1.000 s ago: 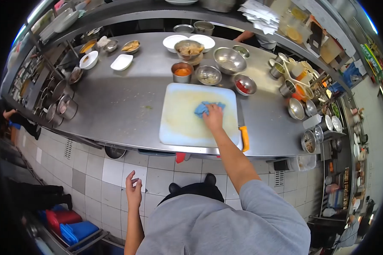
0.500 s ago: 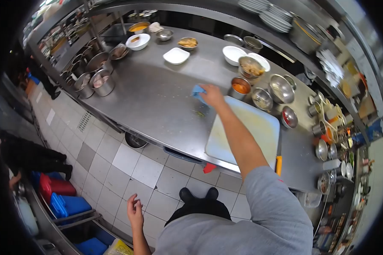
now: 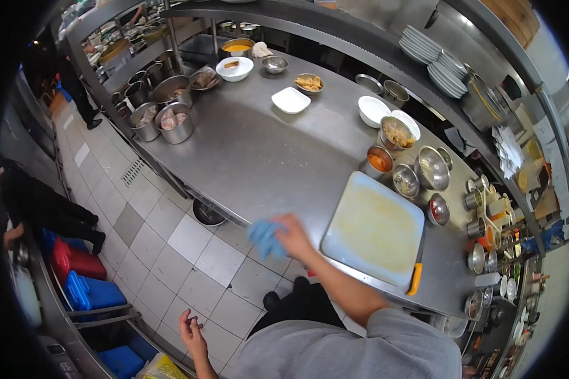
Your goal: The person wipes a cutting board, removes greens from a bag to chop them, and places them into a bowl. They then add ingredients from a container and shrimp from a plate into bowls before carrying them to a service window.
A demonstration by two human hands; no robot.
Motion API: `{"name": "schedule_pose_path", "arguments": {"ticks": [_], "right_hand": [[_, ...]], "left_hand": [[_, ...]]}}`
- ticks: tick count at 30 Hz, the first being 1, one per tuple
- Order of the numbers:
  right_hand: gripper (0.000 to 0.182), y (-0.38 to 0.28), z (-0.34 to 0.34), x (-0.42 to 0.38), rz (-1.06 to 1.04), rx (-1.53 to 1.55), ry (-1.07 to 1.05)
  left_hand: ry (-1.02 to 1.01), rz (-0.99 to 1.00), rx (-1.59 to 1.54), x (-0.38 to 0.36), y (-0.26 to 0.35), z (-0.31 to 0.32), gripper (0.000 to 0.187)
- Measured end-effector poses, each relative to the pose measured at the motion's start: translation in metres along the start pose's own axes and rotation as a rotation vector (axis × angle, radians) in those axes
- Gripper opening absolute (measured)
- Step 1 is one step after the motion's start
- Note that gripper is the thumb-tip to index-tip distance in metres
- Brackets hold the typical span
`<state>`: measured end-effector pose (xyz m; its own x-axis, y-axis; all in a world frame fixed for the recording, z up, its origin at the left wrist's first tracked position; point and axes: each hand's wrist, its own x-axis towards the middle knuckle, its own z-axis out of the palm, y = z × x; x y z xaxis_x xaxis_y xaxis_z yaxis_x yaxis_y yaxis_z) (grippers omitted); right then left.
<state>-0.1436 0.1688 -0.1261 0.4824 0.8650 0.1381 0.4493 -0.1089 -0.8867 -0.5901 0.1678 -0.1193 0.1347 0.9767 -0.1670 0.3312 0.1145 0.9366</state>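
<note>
My right hand [image 3: 292, 235] is closed on a crumpled blue cloth [image 3: 267, 239], at the front edge of the steel worktable [image 3: 253, 170]. Hand and cloth are blurred by motion. To the right of this hand lies a pale, stained cutting board [image 3: 376, 227]. A knife with an orange handle [image 3: 415, 278] sits by the board's near right corner; its blade is mostly hidden. My left hand [image 3: 194, 333] hangs low over the tiled floor, away from the table, with its fingers loosely apart and no held object visible.
Steel bowls [image 3: 432, 169] and a pot of orange sauce [image 3: 379, 161] line the board's far side. A square white dish [image 3: 291, 100] stands farther back, steel pots of meat [image 3: 174, 123] at the far left. Another person's dark-clothed legs [image 3: 50, 202] are left, near lidded bins [image 3: 95, 292].
My right hand has swept the blue cloth from the middle of the table toward me to the front edge. The green scraps on the steel are gone from view. My left hand has lowered slightly.
</note>
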Motion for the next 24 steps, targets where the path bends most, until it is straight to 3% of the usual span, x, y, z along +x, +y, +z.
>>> {"name": "schedule_pose_path", "arguments": {"ticks": [2,4,6,7,9,11,13,14,16,18,20,21,22,23,24], "right_hand": [[0.037,0.032,-0.074,0.065,-0.016,-0.273,0.17],[0.043,0.084,-0.141,0.133,0.178,-0.382,0.174],[0.042,0.128,-0.158,0.172,0.28,-0.807,0.195],[0.042,0.145,-0.143,0.184,0.276,-0.794,0.186],[0.041,0.166,-0.099,0.212,0.19,-0.976,0.665],[0.037,0.155,-0.045,0.232,0.041,-0.607,0.456],[0.026,0.117,0.021,0.213,-0.196,-0.618,0.252],[0.024,0.097,0.051,0.195,-0.201,-0.692,0.106],[0.031,0.056,0.065,0.137,-0.432,-0.45,-0.205],[0.032,0.021,0.033,0.089,-0.518,-0.29,-0.615],[0.031,0.035,0.018,0.064,-0.524,-0.057,-0.938],[0.031,0.036,0.001,0.066,-0.526,-0.059,-0.933],[0.032,0.038,-0.017,0.072,-0.4,0.115,-0.882],[0.033,0.039,-0.039,0.082,-0.276,0.285,-0.828],[0.033,0.036,-0.066,0.099,-0.218,0.245,-0.725]], "left_hand": [[0.117,-0.038,-0.063,0.0,0.019,-0.005,0.03],[0.155,-0.042,-0.059,-0.001,0.02,-0.018,0.031],[0.191,-0.056,-0.045,-0.001,0.025,-0.016,0.031],[0.217,-0.054,-0.047,0.0,0.03,-0.011,0.032],[0.248,-0.036,-0.043,0.012,0.045,0.008,0.032],[0.179,-0.011,-0.088,0.033,0.073,0.048,0.031],[0.099,0.064,-0.101,0.061,0.106,0.099,0.031],[0.029,0.144,-0.116,0.075,0.122,0.125,0.032],[-0.095,0.259,-0.165,0.101,0.15,0.168,0.032],[-0.148,0.351,-0.179,0.117,0.194,0.201,0.03],[-0.212,0.434,-0.192,0.142,0.222,0.222,0.029],[-0.203,0.549,-0.139,0.162,0.227,0.231,0.028],[-0.193,0.664,-0.086,0.181,0.234,0.238,0.026],[-0.174,0.549,-0.121,0.196,0.261,0.244,0.025],[-0.151,0.433,-0.157,0.212,0.293,0.25,0.024]]}}
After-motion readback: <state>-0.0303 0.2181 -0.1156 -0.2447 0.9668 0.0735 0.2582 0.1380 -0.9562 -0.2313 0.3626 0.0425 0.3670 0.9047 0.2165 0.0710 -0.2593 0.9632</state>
